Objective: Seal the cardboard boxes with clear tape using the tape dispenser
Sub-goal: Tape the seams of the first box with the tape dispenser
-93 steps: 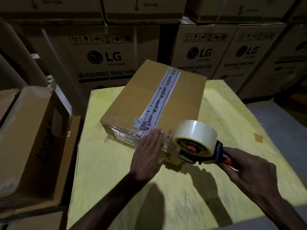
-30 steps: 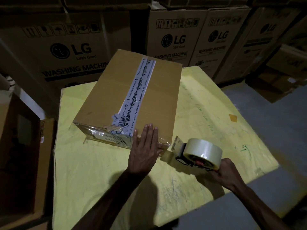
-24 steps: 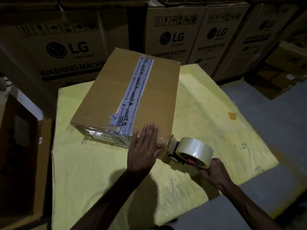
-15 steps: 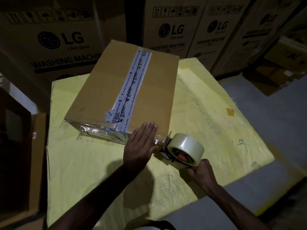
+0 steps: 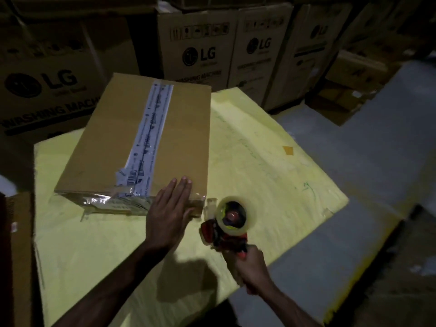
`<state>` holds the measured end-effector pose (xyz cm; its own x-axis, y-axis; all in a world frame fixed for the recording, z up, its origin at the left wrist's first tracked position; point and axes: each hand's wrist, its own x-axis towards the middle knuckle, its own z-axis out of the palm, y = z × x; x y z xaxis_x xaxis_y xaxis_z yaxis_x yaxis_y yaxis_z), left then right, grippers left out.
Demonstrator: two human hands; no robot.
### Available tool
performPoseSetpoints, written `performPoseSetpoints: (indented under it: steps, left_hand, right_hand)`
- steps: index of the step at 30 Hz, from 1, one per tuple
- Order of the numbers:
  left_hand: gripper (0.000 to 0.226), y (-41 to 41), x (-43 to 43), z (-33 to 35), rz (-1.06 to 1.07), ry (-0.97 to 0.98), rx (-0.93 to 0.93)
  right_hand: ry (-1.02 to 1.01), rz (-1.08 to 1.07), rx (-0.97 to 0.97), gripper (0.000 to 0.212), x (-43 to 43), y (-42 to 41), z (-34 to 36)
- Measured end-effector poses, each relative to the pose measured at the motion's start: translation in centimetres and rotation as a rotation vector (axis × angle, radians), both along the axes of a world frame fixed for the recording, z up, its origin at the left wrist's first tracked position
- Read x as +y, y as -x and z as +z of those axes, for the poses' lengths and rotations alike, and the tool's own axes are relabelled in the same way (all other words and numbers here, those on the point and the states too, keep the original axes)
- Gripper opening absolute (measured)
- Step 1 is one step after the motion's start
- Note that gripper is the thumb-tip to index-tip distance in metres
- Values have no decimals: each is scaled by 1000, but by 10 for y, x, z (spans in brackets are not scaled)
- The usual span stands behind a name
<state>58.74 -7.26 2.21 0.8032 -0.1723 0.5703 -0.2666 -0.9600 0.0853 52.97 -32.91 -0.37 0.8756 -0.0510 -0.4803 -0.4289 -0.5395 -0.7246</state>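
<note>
Pressing the box [image 5: 141, 128] flat-fingered, the left grip [image 5: 168, 215] steadied it; the right grip [image 5: 252, 267], clenching the tape dispenser [image 5: 230, 220], needed a taut pull.

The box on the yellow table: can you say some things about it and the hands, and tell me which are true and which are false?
1. The left hand lies flat on the near edge of the cardboard box. True.
2. The right hand holds the tape dispenser. True.
3. The tape dispenser sits on top of the box. False: it is beside the box's near right corner, over the yellow sheet.
4. The box stands on the grey floor. False: it stands on the yellow sheet.
5. A printed tape strip runs along the top of the box. True.
</note>
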Motion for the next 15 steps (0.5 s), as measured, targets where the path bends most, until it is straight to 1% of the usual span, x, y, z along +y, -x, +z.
performPoseSetpoints:
  steps: [2,5,6,7,9,11,13,14,15]
  left_hand:
    - [64,3,3,1,-8,-39,28]
    - [74,5,4,5,20,-30,86]
    - [76,4,5,7,24,-22,100]
    - [78,3,6,9,18,-11,116]
    - [80,4,11,16,-21,10,168]
    - [79,8,22,27,-61,11,221]
    - [74,14,41,43,-70,30,240]
    - [68,17,54,50,-65,53,242]
    - [62,21,68,57,-56,86,246]
  right_hand:
    - [-168,-76,153,42,-2,5,-2]
    - [-406,-70,379,34,-16,-7,-5]
    - [-436,-62,418,32,-21,-14,-5]
    - [-422,-53,438,33,-27,-20,-4]
    - [-282,32,409,45,-38,-29,-3]
    - [-69,202,338,55,-49,-33,7]
    - [267,427,247,59,-55,-37,25]
    - [462,480,172,61,-57,-38,38]
    - [610,450,62,57,-53,-39,55]
